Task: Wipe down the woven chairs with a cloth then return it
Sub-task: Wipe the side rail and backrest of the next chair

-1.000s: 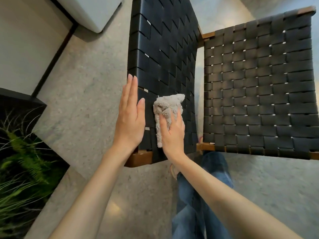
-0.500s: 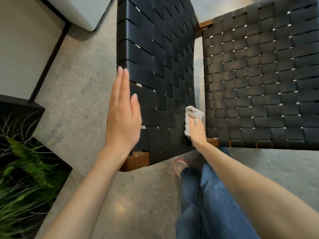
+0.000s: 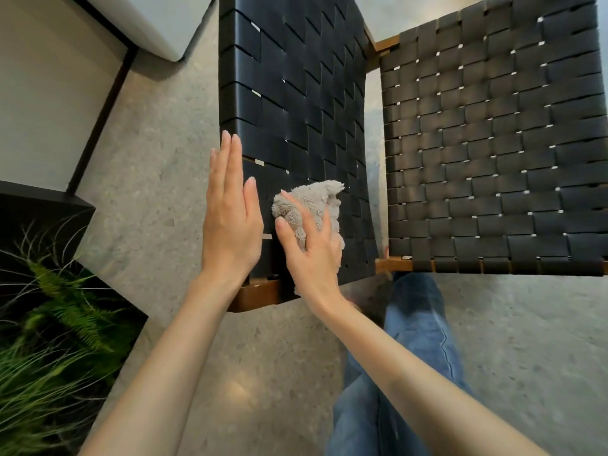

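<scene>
My right hand, middle of frame: fingers spread flat, pressing cloth on low part of chair back. No squeeze.
My left hand just left of it: flat, straight fingers, holding nothing, by back's left edge.
Wiping under way, I think.
Seat, upper right: cannot tell if wiped.
Left to do: other chairs, put cloth back.

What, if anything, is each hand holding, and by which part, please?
The right hand presses the cloth against the woven chair, its palm covering the lower half. The left hand holds nothing and lies flat at the chair's edge.
</scene>
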Tool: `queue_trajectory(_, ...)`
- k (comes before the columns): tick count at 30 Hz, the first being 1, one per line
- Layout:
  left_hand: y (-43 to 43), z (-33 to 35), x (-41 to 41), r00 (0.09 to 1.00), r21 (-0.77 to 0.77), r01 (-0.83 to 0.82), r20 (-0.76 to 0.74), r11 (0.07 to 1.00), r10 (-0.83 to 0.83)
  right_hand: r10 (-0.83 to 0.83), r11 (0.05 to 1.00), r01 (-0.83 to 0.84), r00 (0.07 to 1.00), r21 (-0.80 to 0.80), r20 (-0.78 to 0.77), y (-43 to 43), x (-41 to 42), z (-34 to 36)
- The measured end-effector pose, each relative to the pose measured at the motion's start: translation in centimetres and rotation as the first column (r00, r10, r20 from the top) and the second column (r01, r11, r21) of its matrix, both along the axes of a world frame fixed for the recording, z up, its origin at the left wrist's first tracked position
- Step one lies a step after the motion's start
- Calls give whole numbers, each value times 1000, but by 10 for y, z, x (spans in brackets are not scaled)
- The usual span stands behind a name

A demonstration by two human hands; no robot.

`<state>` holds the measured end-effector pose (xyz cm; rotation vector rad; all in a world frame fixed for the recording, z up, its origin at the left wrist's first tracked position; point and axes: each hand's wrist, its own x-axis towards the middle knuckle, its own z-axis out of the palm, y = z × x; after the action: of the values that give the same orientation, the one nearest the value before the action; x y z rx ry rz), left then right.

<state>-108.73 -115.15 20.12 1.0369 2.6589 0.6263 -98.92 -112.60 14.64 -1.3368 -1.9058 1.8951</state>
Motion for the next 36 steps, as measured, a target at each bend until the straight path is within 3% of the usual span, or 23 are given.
queue_trajectory(6,2,6,6,985,-174,43,-159,984,-71,-148,987,144,986,67,73,-4,9,-27)
queue_trajectory(10,6,2,12,953,-318,78,-254,945,-164,-159,986,144,958,80,239,10,17,-64)
queue_trajectory(21,8,-6,16,905,-465,58,-349,883,-243,-147,970,218,883,-111,447,53,54,-191)
queue_trajectory(28,8,-6,17,919,-418,46,-339,907,-203,-216,936,317,861,-155,460,59,55,-190)
queue_trajectory(32,7,-3,18,945,-331,39,-295,943,-143,-242,943,297,922,-149,302,34,57,-151)
queue_trajectory(36,9,0,12,974,-117,7,-223,993,-33,-213,970,224,970,-89,121,9,51,-95)
